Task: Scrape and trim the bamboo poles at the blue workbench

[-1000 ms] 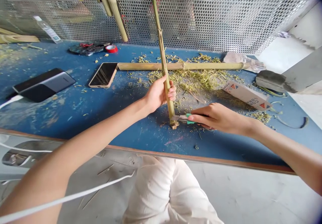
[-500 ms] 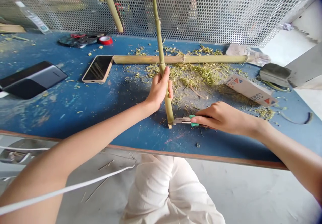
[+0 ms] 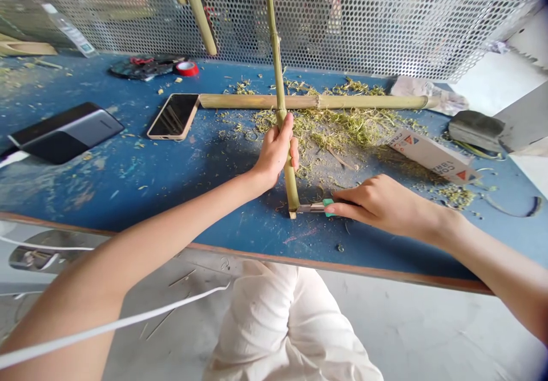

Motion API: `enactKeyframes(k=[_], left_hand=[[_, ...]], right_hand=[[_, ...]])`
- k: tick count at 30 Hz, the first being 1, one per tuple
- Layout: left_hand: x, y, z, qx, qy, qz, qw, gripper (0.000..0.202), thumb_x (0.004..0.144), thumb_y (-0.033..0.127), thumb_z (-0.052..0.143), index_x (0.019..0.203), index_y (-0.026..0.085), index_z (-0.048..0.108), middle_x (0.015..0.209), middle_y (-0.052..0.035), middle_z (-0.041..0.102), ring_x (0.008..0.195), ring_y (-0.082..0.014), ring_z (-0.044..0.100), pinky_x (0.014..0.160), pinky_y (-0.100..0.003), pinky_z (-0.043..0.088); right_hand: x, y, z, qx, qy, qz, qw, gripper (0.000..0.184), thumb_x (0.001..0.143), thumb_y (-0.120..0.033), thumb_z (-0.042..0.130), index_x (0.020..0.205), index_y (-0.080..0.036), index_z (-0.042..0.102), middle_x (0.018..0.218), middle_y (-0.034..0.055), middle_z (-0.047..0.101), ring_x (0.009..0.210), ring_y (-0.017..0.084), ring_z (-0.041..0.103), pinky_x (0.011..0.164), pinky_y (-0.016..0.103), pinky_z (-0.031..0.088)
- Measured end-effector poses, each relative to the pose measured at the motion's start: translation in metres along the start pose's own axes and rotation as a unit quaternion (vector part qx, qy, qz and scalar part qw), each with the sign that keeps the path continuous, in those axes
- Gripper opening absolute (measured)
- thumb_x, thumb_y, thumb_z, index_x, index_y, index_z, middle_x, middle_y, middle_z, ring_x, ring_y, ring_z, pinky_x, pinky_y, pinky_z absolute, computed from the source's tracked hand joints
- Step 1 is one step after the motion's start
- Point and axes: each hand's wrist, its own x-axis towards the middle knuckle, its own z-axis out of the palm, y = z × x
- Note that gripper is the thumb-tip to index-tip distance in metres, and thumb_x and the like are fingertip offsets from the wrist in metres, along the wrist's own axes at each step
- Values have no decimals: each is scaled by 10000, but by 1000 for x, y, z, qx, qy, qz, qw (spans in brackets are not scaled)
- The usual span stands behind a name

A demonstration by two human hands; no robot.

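My left hand (image 3: 277,150) is wrapped round a slender bamboo stick (image 3: 291,190), thumb pointing up along it. The stick's near end tilts down close to the blue tabletop, and its far end rises toward the mesh. In my right hand (image 3: 381,204) is a pair of pliers (image 3: 314,207) with green on the handles. Their metal jaws meet the stick's near end, just above a small pale tip. A thicker bamboo pole (image 3: 257,101) lies crosswise behind the stick, with curly green shavings (image 3: 359,124) around it.
A phone (image 3: 174,116) and a dark power bank (image 3: 68,133) lie on the left, with red tape (image 3: 187,68) behind. On the right are a printed box (image 3: 434,155) and a grey block (image 3: 475,130). Perforated metal mesh (image 3: 363,21) stands at the back; a white cable (image 3: 128,327) crosses the lower left.
The whole view has shifted slightly, so things appear a little further right. Both hands keep their holds, and the plier jaws stay at the stick's near end.
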Motion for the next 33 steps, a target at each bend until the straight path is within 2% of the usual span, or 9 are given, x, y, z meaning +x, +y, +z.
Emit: enactKeyframes(k=[5, 16, 25, 33], left_hand=[[0, -1, -1, -2, -2, 0, 1000, 449, 990, 540, 429, 674, 220, 413, 441, 64, 392, 350, -61, 380, 409, -200, 371], [-1, 1, 0, -4, -10, -2, 1000, 451, 998, 512, 430, 655, 221, 394, 421, 73, 362, 341, -57, 367, 403, -190, 356], [0, 0, -1, -1, -6, -7, 1000, 449, 994, 526, 429, 666, 221, 405, 425, 73, 366, 342, -56, 368, 413, -196, 370], [0, -1, -1, 6, 0, -12, 1000, 435, 966, 570, 459, 698, 227, 461, 429, 79, 365, 339, -62, 381, 394, -200, 356]], right_hand=[[1, -2, 1, -29, -1, 14, 999, 761, 1027, -636, 155, 810, -171, 717, 514, 45, 566, 451, 117, 440, 535, 309, 186], [1, 1, -1, 8, -3, -3, 1000, 764, 1024, -641, 153, 766, -174, 699, 515, 35, 550, 445, 102, 400, 537, 311, 200], [-1, -2, 5, -50, 14, 16, 999, 773, 1025, -640, 144, 765, -170, 700, 492, 39, 546, 437, 114, 421, 539, 318, 172], [5, 3, 1, -38, -28, -1, 999, 798, 1026, -636, 126, 745, -156, 698, 532, 66, 594, 438, 115, 420, 538, 325, 181]])
